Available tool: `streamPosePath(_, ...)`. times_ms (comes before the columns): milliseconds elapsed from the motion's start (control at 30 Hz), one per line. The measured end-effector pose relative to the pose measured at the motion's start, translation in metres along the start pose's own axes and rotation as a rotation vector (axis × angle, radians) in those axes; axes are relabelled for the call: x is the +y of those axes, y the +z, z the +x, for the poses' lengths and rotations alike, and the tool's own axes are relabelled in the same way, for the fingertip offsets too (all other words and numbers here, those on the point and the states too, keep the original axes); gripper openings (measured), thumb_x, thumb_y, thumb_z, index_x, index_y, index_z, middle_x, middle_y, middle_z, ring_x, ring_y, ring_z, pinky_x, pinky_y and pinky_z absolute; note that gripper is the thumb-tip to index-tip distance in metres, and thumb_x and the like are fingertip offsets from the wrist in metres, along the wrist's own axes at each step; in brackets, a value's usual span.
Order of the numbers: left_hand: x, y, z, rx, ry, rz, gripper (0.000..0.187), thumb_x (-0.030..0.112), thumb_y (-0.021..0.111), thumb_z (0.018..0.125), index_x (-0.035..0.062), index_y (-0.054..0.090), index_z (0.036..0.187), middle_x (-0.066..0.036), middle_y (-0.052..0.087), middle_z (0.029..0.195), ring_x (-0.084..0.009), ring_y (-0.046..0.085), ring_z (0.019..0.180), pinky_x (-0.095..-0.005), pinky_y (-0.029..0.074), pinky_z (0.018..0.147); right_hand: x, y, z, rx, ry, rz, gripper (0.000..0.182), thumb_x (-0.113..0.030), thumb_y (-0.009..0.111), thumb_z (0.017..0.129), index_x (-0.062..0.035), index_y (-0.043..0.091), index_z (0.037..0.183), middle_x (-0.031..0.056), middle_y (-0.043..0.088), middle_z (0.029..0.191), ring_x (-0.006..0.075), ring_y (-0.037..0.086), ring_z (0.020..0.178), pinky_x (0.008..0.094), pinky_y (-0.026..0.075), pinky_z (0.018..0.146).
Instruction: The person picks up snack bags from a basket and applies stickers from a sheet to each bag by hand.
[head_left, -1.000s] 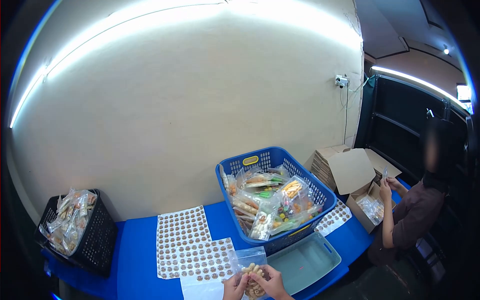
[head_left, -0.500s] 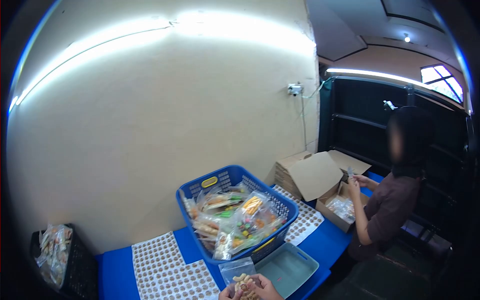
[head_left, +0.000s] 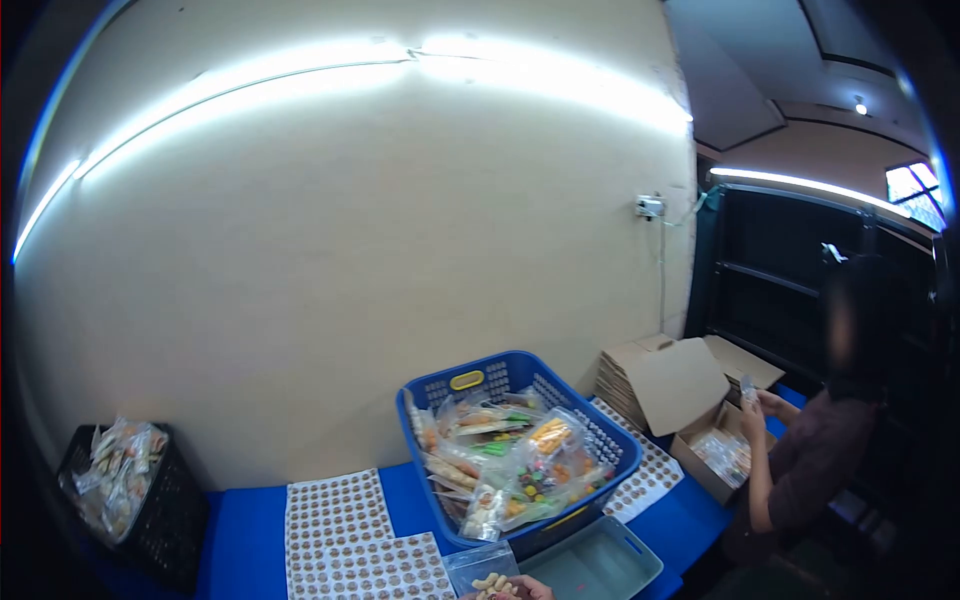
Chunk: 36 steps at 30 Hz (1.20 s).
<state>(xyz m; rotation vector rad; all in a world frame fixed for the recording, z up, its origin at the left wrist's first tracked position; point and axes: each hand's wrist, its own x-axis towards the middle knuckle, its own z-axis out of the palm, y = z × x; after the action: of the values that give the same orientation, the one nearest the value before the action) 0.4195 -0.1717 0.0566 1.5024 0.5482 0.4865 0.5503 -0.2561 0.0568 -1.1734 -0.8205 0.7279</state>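
Note:
A clear plastic bag (head_left: 478,562) of pale, curved snack pieces (head_left: 493,582) is at the bottom edge, in front of the blue basket. My right hand (head_left: 532,588) is closed on the bag's right side, with fingers partly cut off by the frame. Only a sliver of my left hand (head_left: 467,597) shows at the bag's lower left; the half-second-old view has it gripping the bag. Just right of the bag lies a grey-green plastic tray (head_left: 640,572). Sheets of round stickers (head_left: 335,520) lie on the blue table cover (head_left: 240,530) to the left.
A blue basket (head_left: 628,462) holds packed snack bags. At far left stands a black crate (head_left: 180,530) with more packets. On the right, a person (head_left: 815,460) holds a small packet over an open cardboard box (head_left: 683,452), beside stacked flat cartons (head_left: 622,385).
My view has shifted up and left, so the scene sits lower and further right. My hands and the bag are now mostly cut off by the bottom edge.

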Motion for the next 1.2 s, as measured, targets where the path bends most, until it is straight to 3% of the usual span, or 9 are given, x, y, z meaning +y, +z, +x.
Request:
streamPosePath(200, -0.014, -0.007, -0.001, 0.306, -0.135, 0.116, 0.034, 0.025, 0.054, 0.081, -0.0013, 0.052, 0.102, -0.008, 0.057, 0.092, -0.0128, 0.052, 0.084, -0.0251, 0.043, 0.071, 0.013, 0.021, 0.009, -0.149, -0.057, -0.048, 0.039, -0.013, 0.063, 0.073, -0.0038, 0.044, 0.105, 0.003, 0.051, 0.087, 0.0108, 0.049, 0.079, 0.0239, 0.042, 0.068)
streamPosePath(333, -0.005, -0.015, 0.002, 0.257, 0.145, 0.026, 0.034, 0.024, 0.052, 0.082, 0.0014, 0.05, 0.107, -0.007, 0.057, 0.094, -0.0125, 0.052, 0.084, -0.0249, 0.043, 0.072, 0.003, 0.029, 0.019, -0.143, -0.116, -0.198, 0.037, -0.01, 0.062, 0.073, -0.0024, 0.045, 0.104, 0.0055, 0.054, 0.087, 0.0124, 0.051, 0.08, 0.0258, 0.043, 0.068)
streamPosePath(367, -0.02, -0.018, 0.006, 0.358, 0.2, 0.122, 0.033, 0.023, 0.052, 0.082, 0.0027, 0.049, 0.108, -0.006, 0.058, 0.093, -0.0127, 0.052, 0.082, -0.0253, 0.043, 0.07, 0.002, 0.031, 0.021, -0.14, -0.14, -0.214, 0.037, -0.011, 0.062, 0.073, -0.0021, 0.045, 0.104, 0.0057, 0.054, 0.087, 0.0126, 0.051, 0.08, 0.026, 0.044, 0.068)
streamPosePath(500, 0.001, -0.027, 0.006, 0.298, 0.098, 0.057, 0.037, 0.024, 0.054, 0.081, 0.0012, 0.048, 0.109, -0.009, 0.057, 0.094, -0.0137, 0.052, 0.084, -0.0265, 0.043, 0.071, 0.014, 0.033, 0.037, -0.197, -0.085, -0.138, 0.038, -0.012, 0.061, 0.074, -0.0013, 0.044, 0.107, 0.0065, 0.054, 0.091, 0.0134, 0.051, 0.082, 0.0262, 0.044, 0.069)
streamPosePath(600, -0.028, -0.036, 0.013, 0.379, 0.072, 0.262, 0.039, 0.024, 0.056, 0.08, 0.0009, 0.047, 0.11, -0.009, 0.057, 0.095, -0.0142, 0.053, 0.085, -0.0262, 0.043, 0.071, 0.031, 0.028, 0.049, -0.275, 0.039, -0.071, 0.038, -0.014, 0.06, 0.075, -0.0007, 0.044, 0.107, 0.0066, 0.053, 0.092, 0.0133, 0.051, 0.082, 0.026, 0.044, 0.068)
streamPosePath(700, -0.046, -0.042, 0.022, 0.349, 0.062, 0.116, 0.04, 0.022, 0.058, 0.078, 0.0009, 0.048, 0.11, -0.009, 0.056, 0.097, -0.0151, 0.053, 0.087, -0.0268, 0.043, 0.072, 0.035, 0.027, 0.057, -0.313, 0.091, 0.012, 0.037, -0.016, 0.06, 0.076, -0.0001, 0.045, 0.105, 0.0065, 0.053, 0.092, 0.0131, 0.05, 0.082, 0.0261, 0.043, 0.069)
streamPosePath(833, -0.043, -0.041, 0.028, 0.319, 0.064, -0.061, 0.039, 0.018, 0.059, 0.077, 0.0015, 0.048, 0.111, -0.009, 0.055, 0.1, -0.015, 0.052, 0.089, -0.0265, 0.043, 0.074, 0.07, 0.028, 0.066, -0.232, -0.009, -0.257, 0.036, -0.018, 0.061, 0.074, -0.0006, 0.046, 0.103, 0.0063, 0.053, 0.09, 0.0128, 0.049, 0.081, 0.0261, 0.042, 0.07)
streamPosePath(1200, -0.045, -0.05, 0.048, 0.185, 0.062, -0.003, 0.041, 0.023, 0.054, 0.081, 0.0014, 0.044, 0.115, -0.01, 0.054, 0.103, -0.0161, 0.052, 0.091, -0.027, 0.043, 0.076, 0.046, 0.029, 0.063, -0.055, 0.045, 0.029, 0.017, -0.011, 0.06, 0.076, -0.0011, 0.053, 0.088, 0.0024, 0.055, 0.077, 0.0092, 0.049, 0.07, 0.0228, 0.042, 0.061)
